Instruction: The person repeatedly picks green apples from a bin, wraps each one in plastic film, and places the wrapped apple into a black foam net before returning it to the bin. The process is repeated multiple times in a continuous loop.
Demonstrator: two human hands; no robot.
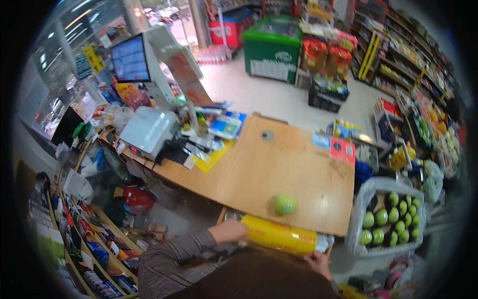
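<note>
A yellow printed roll [280,234], apparently of wrapping film, lies across an open drawer [330,249] at the near side of the wooden counter. My left hand [228,231], slightly blurred, is closed at the roll's left end. At the lower right corner of the roll is my right hand [317,261], its fingers bent; whether they grip the roll or the drawer's front edge is unclear. Just beyond the roll, a round green fruit [285,204] with a small label rests on the counter. My brown-clad body hides part of the drawer front.
On the wooden counter [254,179] stand a scale [149,129] and a monitor [130,59] at the left. A lined box [353,231] of green fruits, several looking film-wrapped, is right of the counter. Shelves of packets [97,243] flank my left. A green chest freezer [270,59] stands beyond.
</note>
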